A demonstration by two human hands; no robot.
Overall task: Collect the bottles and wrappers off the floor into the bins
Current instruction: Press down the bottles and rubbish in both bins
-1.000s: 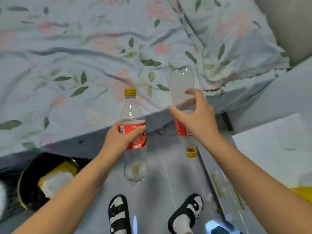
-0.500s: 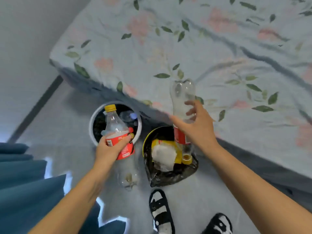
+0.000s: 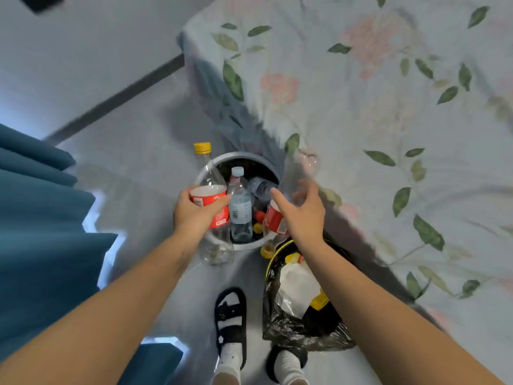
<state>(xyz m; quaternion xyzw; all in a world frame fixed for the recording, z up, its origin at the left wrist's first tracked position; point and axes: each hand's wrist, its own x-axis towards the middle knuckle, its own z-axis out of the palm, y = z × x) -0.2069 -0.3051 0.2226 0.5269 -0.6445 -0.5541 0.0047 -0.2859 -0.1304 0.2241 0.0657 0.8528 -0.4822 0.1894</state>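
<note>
Head view: left grip (image 3: 198, 215) and right grip (image 3: 301, 213) each hold a bottle.

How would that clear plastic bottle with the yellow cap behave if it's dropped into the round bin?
The clear plastic bottle with the yellow cap looks nearly empty, so probably light. Round-bodied, it would likely roll or bounce off the bottles already filling the round grey bin.

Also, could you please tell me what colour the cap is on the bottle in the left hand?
Yellow; the cap shows best in the head view.
</note>
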